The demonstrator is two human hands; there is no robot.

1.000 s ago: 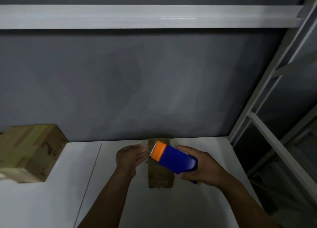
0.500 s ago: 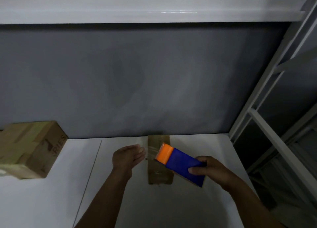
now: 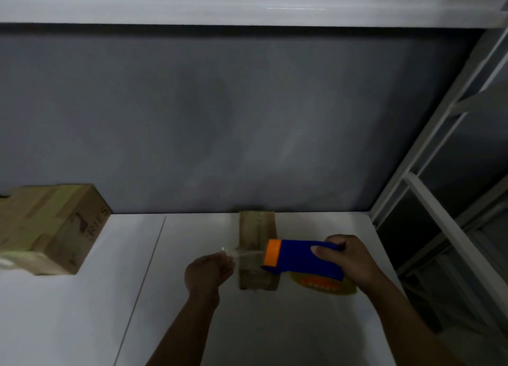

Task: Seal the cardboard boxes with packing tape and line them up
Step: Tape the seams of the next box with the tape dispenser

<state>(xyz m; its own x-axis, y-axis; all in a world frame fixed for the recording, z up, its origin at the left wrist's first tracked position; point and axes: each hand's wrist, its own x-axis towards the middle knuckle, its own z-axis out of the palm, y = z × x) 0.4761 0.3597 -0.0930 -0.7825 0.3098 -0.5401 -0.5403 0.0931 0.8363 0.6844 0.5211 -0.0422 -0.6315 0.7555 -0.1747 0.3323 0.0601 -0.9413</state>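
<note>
White table (image 3: 275, 327): left fingers (image 3: 226, 260) pinch tape (image 3: 245, 253) stretched across small box (image 3: 257, 228) from dispenser (image 3: 299, 258).

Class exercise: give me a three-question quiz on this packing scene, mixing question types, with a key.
1. True or false: the right hand grips the blue tape dispenser.
2. The tape strip pinched by the left hand crosses: A the small box; B a bottle; C a book.
3. Fill in: the large box stands on the person's ____ of the small box.
Key: 1 true; 2 A; 3 left.
</note>
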